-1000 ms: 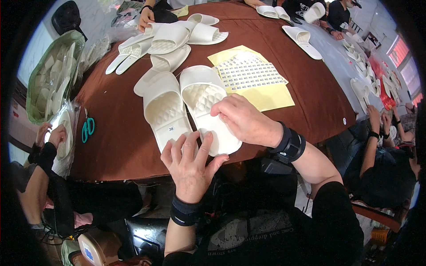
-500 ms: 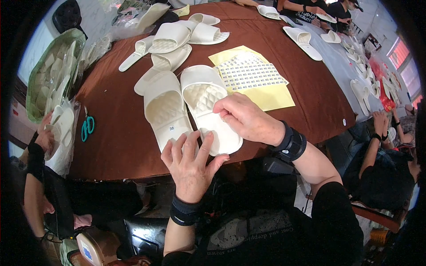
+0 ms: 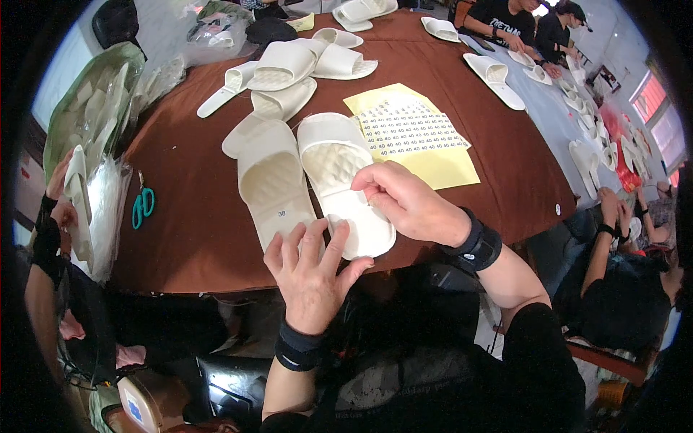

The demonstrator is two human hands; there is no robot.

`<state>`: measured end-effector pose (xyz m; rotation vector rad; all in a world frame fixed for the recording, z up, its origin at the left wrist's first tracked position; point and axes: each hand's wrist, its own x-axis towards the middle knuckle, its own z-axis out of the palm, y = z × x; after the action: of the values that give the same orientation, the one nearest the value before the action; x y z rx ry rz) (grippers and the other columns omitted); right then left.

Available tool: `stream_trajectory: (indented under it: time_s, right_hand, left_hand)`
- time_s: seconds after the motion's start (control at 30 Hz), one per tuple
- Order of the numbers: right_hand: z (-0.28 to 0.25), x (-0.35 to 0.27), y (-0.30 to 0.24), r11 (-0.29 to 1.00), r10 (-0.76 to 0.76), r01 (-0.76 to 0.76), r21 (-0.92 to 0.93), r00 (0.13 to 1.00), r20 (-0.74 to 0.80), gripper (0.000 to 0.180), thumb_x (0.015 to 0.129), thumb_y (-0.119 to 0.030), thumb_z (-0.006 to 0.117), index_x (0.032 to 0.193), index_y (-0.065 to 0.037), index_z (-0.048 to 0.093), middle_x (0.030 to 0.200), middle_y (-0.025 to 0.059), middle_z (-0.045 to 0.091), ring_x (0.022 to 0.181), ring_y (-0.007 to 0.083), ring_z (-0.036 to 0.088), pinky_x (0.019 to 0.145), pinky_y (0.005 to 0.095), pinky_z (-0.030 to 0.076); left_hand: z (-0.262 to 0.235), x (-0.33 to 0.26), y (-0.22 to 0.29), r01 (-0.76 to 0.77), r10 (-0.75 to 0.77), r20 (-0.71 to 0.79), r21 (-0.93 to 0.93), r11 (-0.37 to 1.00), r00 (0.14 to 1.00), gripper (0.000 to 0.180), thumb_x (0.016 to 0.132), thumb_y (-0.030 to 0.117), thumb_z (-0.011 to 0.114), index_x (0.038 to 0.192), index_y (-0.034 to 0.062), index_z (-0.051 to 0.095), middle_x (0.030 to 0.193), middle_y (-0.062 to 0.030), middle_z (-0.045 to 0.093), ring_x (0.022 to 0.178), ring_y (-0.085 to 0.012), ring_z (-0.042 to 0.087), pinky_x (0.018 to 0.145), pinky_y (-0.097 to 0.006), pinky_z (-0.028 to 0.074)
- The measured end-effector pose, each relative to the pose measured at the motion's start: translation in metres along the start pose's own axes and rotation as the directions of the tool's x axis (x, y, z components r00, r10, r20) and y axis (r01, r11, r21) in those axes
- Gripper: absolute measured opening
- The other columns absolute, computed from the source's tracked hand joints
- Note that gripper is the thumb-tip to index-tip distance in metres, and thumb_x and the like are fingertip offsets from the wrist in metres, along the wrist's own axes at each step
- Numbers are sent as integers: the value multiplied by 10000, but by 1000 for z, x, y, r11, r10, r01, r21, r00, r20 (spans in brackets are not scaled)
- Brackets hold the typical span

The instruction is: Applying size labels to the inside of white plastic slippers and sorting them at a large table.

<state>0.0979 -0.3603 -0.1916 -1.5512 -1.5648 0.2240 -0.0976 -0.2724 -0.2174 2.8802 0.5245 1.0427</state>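
Observation:
Two white slippers lie side by side on the brown cloth, toe straps pointing away from me. The left slipper (image 3: 274, 169) bears a small dark printed mark on its insole near the strap. My left hand (image 3: 309, 270) rests with fingers spread over the near ends of both slippers, its thumb at the heel of the right slipper (image 3: 354, 242). Over that right slipper's insole, close to the strap, my right hand (image 3: 404, 200) is closed in a pinch. What is between its fingertips is too small or hidden to make out.
Sticker sheets (image 3: 411, 130) on yellow paper lie beyond my right hand. More white slippers (image 3: 283, 66) are piled farther back. Teal-handled scissors (image 3: 144, 208) lie at left. A co-worker's hands hold a slipper (image 3: 77, 195) at the left edge; other people sit along the right side.
My hands stay nearly in place, the right still pinched at the slipper's insole. The view has shifted slightly. At left, the co-worker's slipper has been turned and raised.

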Motion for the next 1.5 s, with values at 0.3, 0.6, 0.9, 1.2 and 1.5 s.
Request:
stream_trajectory:
  time_s: [0.3, 0.6, 0.9, 1.2, 1.5]
  right_hand:
    - [9, 27, -16, 1000, 19, -20, 2, 991, 136, 199, 899, -26, 541, 1098, -23, 542, 870, 151, 589, 865, 327, 574, 789, 413, 462]
    - [15, 38, -7, 982, -7, 52, -179, 970, 242, 158, 919, -61, 521, 1075, -47, 543, 910, 153, 607, 914, 356, 569, 854, 428, 434]
    - [14, 41, -6, 983, 13, 36, -180, 965, 261, 151, 909, -67, 520, 1056, -53, 549, 950, 177, 649, 955, 385, 598, 822, 474, 439]
    - [19, 39, -1, 992, 96, -72, -106, 967, 236, 212, 882, -52, 541, 1093, -42, 555, 916, 154, 628, 892, 334, 603, 789, 427, 472]
    - [26, 39, 9, 995, 88, -85, -44, 994, 72, 249, 872, 0, 546, 1121, -14, 550, 928, 121, 600, 856, 247, 596, 791, 341, 488]
  left_hand:
    - [0, -1, -1, -3, 3, -10, -14, 1000, 1000, 540, 769, 532, 698, 1143, 144, 666, 1145, -44, 599, 1108, -272, 519, 998, -491, 329]
    - [-2, 0, 0, 7, -7, 10, -16, 1000, 1000, 553, 770, 535, 693, 1152, 136, 661, 1150, -41, 592, 1108, -265, 513, 1005, -487, 326]
    - [-8, 8, -1, 12, -12, 48, -13, 1000, 999, 584, 771, 523, 688, 1185, 117, 619, 1120, -31, 555, 1054, -237, 503, 975, -480, 319]
    - [-8, 11, -4, 8, -7, 89, -18, 1000, 996, 668, 723, 604, 672, 1163, 102, 643, 1099, -41, 572, 980, -258, 500, 898, -436, 336]
    - [-9, 12, -4, -3, 5, 81, -26, 1000, 997, 679, 721, 608, 669, 1164, 94, 640, 1119, -47, 580, 984, -264, 504, 902, -433, 330]
